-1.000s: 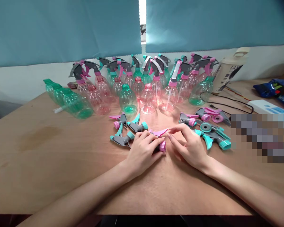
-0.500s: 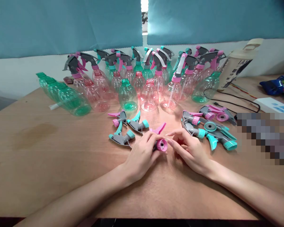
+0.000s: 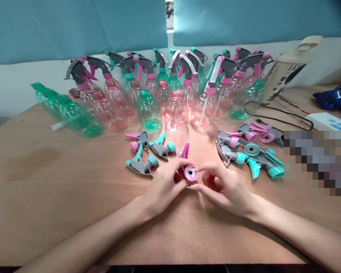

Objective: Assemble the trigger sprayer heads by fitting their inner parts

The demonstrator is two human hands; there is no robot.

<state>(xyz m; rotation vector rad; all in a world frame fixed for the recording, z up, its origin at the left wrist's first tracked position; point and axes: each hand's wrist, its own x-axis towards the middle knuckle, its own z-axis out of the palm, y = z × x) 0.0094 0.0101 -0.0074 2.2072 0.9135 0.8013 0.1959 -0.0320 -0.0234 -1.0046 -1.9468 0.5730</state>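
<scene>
My left hand [image 3: 162, 185] is closed around a pink and grey spray trigger head [image 3: 187, 167], tipped so its pink screw cap faces me. The fingers of my right hand [image 3: 221, 184] curl in beside that cap, touching it near its lower edge. Just left of my hands lie loose trigger heads [image 3: 147, 151], pink and teal. Another pile of trigger heads [image 3: 250, 149] lies to the right. Behind them stand open pink and green bottles [image 3: 176, 112].
Rows of bottles with sprayers fitted [image 3: 187, 76] line the back of the wooden table [image 3: 45, 182]. Green bottles [image 3: 68, 112] lie on their sides at the left. A cream jug [image 3: 287, 68], black cables [image 3: 275, 119], a white box [image 3: 329, 123] and a blue packet [image 3: 335, 96] sit at the right.
My left hand has lifted the trigger head off the table and turned its cap toward me. My right hand has closed in on the cap. The view has tilted slightly.
</scene>
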